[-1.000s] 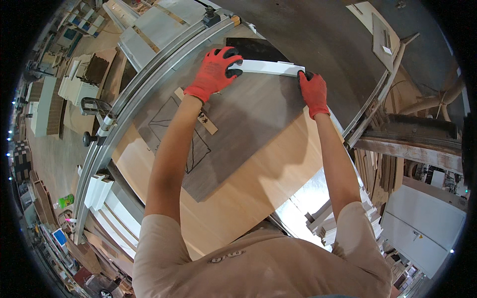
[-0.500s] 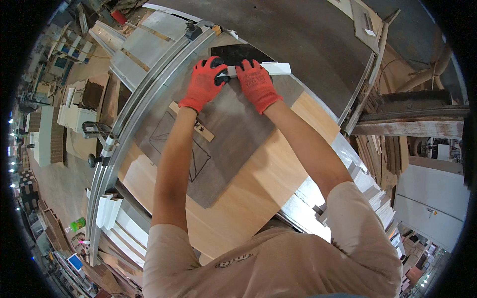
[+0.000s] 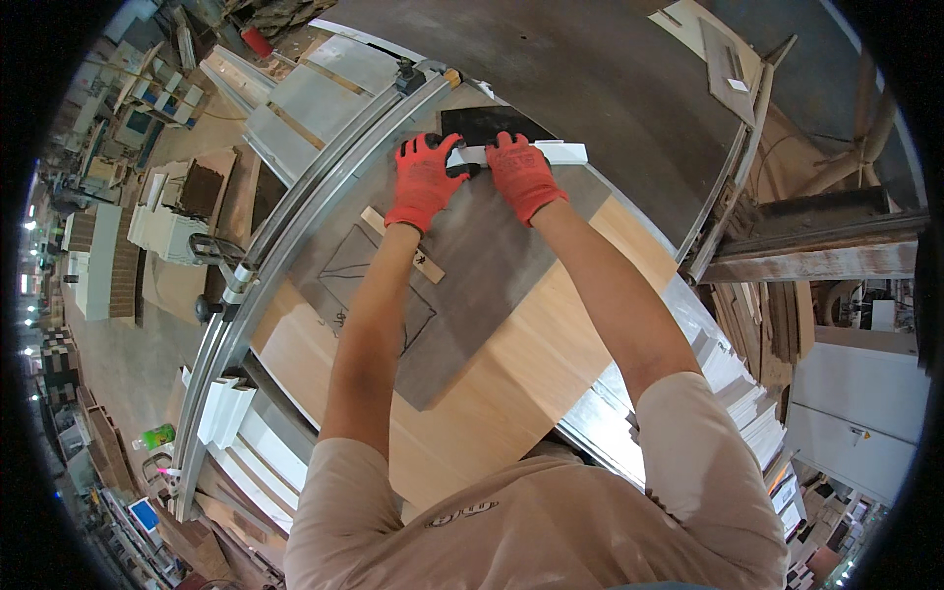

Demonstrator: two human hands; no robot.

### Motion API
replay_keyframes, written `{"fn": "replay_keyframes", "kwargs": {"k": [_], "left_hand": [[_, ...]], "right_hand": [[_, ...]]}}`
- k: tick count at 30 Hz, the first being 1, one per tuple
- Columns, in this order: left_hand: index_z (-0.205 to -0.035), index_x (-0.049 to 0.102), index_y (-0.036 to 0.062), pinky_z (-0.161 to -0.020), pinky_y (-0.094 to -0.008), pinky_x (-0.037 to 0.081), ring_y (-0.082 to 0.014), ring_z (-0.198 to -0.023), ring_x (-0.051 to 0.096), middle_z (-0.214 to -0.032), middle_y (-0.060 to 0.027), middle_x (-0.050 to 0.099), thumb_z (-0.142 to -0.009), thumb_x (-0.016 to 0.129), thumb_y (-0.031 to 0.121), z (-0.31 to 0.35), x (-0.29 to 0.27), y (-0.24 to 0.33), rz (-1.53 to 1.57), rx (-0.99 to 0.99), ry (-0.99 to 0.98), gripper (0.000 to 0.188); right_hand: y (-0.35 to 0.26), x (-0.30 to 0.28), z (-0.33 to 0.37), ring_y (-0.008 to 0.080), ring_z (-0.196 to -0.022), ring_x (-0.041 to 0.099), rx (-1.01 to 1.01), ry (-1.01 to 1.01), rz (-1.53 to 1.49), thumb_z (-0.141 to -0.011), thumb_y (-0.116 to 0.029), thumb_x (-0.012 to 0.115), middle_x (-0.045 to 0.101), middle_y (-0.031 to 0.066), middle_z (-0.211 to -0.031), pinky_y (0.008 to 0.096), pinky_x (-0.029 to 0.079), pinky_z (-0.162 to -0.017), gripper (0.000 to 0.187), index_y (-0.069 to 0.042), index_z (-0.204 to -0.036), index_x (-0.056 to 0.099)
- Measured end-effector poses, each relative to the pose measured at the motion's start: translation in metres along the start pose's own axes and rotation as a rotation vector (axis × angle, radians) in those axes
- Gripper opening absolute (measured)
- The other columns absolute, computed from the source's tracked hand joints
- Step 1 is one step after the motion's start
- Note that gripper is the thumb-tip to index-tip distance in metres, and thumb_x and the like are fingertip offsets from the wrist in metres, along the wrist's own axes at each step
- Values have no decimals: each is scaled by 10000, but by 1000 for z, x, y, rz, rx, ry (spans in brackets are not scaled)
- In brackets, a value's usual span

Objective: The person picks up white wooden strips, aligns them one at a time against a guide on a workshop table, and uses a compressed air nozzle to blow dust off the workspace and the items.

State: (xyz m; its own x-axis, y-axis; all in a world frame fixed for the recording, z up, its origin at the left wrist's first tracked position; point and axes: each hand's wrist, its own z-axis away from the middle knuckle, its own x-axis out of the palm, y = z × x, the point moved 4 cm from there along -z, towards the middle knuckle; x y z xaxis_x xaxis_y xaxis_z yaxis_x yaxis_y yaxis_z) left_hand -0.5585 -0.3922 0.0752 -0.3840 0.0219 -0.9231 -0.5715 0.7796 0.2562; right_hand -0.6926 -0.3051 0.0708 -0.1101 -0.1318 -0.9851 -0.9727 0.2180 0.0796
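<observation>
In the head view, my left grip [image 3: 430,184] was clamped on one end of the white strip [image 3: 563,153], across the far end of the grey board [image 3: 482,275]; my right grip [image 3: 520,174] lay over it, closed or not I couldn't tell. A wooden slat [image 3: 430,267] lay on the board, pale panel [image 3: 521,383] past its near edge.

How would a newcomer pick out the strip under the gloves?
Find the grey board over the pale wooden panel. At its far edge, the red-gloved left hand grips the white strip and the right hand covers part of it. Unlike the tan strip on the board, it is white, one end showing past the right hand.
</observation>
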Motion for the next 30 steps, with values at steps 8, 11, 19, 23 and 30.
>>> {"fn": "replay_keyframes", "kwargs": {"k": [8,11,19,23,30], "left_hand": [[-1331,555,268,-1009,-506,380,-348,-1205,495,-1232,-147,549,-738,807,380,1,0,-1,-77,-11,-15,655],[-1335,552,264,-996,-502,394,-341,-1205,499,-1243,-144,545,-742,805,389,2,-3,4,-107,-11,-15,657],[-1338,551,275,-973,-503,409,-328,-1213,515,-1252,-135,545,-751,802,396,5,-7,13,-138,-36,-20,650],[-1275,590,303,-969,-539,387,-288,-1224,508,-1227,-87,566,-744,804,408,6,-4,11,-133,-56,33,582],[-1233,603,324,-969,-535,387,-285,-1236,505,-1245,-85,566,-745,804,396,4,-7,19,-123,-76,-1,533]], "right_hand": [[-4,3,4,325,-1045,603,-9,65,29,-925,-187,553,610,143,-1148,397,558,-740,271,-114,-1154,677],[-4,9,5,339,-1068,603,-25,93,77,-929,-180,548,612,151,-1172,409,557,-753,291,-109,-1187,662],[-2,14,-2,383,-1117,618,-39,37,75,-948,-184,531,639,179,-1217,439,555,-785,299,-101,-1207,655],[-3,4,-2,371,-1119,624,-48,-24,32,-945,-188,534,641,186,-1225,423,552,-804,290,-104,-1187,670],[2,15,-1,362,-1112,617,-78,-9,119,-942,-170,513,611,181,-1224,429,557,-830,358,-101,-1282,601]]}}
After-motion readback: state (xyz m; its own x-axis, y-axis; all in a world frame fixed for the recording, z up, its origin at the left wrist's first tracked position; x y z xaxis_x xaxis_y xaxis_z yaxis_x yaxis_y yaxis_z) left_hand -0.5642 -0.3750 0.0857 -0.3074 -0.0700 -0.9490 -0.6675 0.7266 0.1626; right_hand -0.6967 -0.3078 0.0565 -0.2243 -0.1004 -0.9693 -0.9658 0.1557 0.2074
